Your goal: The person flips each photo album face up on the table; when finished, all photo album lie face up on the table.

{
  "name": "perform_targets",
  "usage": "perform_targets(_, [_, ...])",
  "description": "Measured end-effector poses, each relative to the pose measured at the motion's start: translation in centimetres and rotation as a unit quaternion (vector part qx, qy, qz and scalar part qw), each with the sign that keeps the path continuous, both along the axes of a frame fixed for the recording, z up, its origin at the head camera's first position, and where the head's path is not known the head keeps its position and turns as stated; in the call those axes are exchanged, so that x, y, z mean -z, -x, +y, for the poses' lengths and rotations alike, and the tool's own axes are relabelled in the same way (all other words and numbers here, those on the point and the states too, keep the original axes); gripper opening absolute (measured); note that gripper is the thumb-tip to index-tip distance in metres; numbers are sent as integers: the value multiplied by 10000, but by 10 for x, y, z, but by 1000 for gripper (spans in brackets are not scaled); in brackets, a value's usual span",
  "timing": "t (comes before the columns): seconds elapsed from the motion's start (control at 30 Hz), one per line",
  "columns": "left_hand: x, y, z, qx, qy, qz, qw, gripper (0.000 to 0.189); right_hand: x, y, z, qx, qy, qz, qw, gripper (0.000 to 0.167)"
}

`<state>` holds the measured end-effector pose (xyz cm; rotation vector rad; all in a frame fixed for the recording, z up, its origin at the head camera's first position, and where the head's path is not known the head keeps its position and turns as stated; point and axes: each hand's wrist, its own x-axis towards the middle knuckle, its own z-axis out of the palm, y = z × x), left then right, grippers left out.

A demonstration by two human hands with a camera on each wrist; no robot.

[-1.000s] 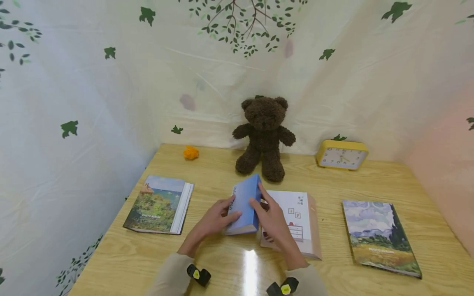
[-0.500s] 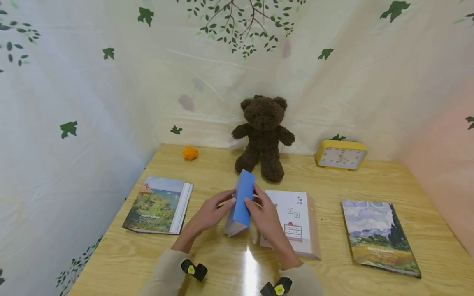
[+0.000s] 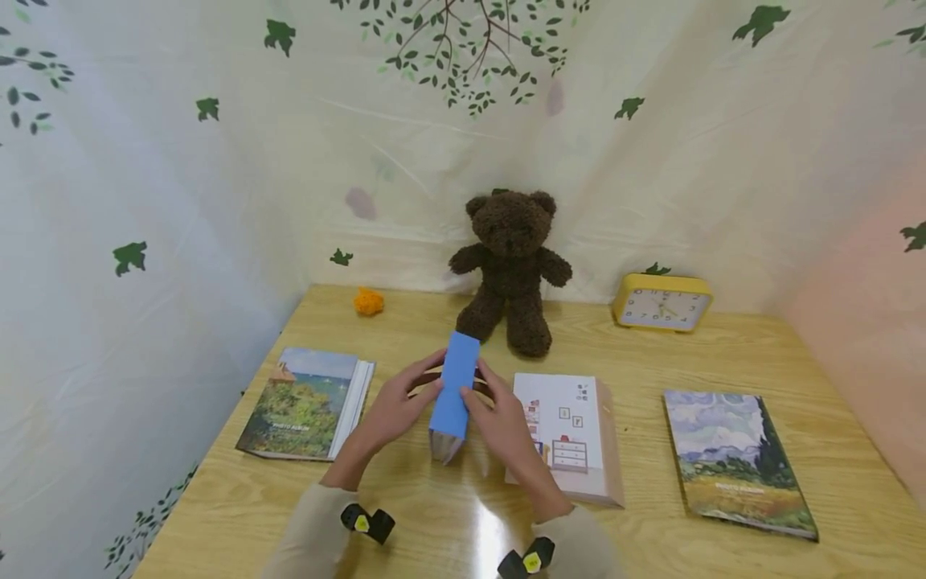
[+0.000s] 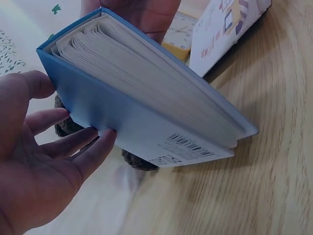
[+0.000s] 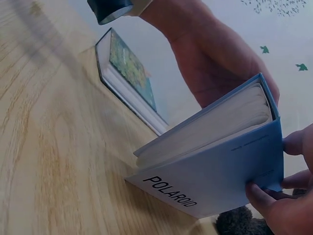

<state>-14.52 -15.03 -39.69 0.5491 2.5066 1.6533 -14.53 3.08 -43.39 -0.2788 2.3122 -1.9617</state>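
A blue photo album point(image 3: 456, 386) marked POLAROID on one cover stands spine up, its covers slightly spread and their page-side edges at the table. My left hand point(image 3: 396, 402) holds it from the left; in the left wrist view its fingertips rest on the cover with the barcode, the thumb by the spine. From the right my right hand point(image 3: 499, 414) holds the opposite cover, thumb near the spine, fingers point(image 5: 261, 198) on the POLAROID side. Just right of that hand lies a white illustrated album point(image 3: 567, 434) with a brown edge strip, partly covered by the forearm.
A landscape-covered photo album point(image 3: 300, 406) lies at the left, another point(image 3: 738, 462) at the right. Along the back are an orange crumpled item point(image 3: 369, 301), a brown teddy bear point(image 3: 510, 265) and a yellow clock point(image 3: 661, 304). A patterned curtain point(image 3: 434, 177) hangs behind the table.
The blue album has turned from its tilted front cover to spine up, and both hands have shifted slightly left with it. The other albums, bear and clock stay put.
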Motion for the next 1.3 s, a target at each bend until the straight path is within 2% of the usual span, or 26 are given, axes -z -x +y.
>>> perform_targets(0.2, [22,11,-16,-128,172,77,9997,49,7,1,-9,-93,-117,213,9997,62])
perform_targets(0.3, [26,13,-23,-121,270,49,9996,50,12,2,-15,-109,-315,273,9991,58])
perform_targets(0.47, [25,13,-31,-284,651,-152,9974,57,24,2,-24,-233,-827,300,9958,53])
perform_targets(0.7, [23,13,-41,-755,1169,-128,9902,63,36,1,-30,-569,-1267,475,9892,54])
perform_targets(0.8, [23,13,-45,-911,1346,-149,9866,63,41,1,-31,-529,-1612,474,9844,55])
perform_targets(0.93, [24,13,-51,-887,1691,-170,9815,62,46,1,-32,-424,-1864,455,9805,56])
perform_targets(1.07, [24,13,-55,-824,1960,-374,9764,60,50,0,-34,-299,-1971,515,9786,57])
perform_targets(1.2, [25,14,-57,-995,2125,-645,9699,57,51,-1,-37,-222,-2031,382,9782,60])
perform_targets(1.3, [27,15,-57,-1160,2282,-721,9640,56,52,1,-39,-212,-2080,299,9774,62])
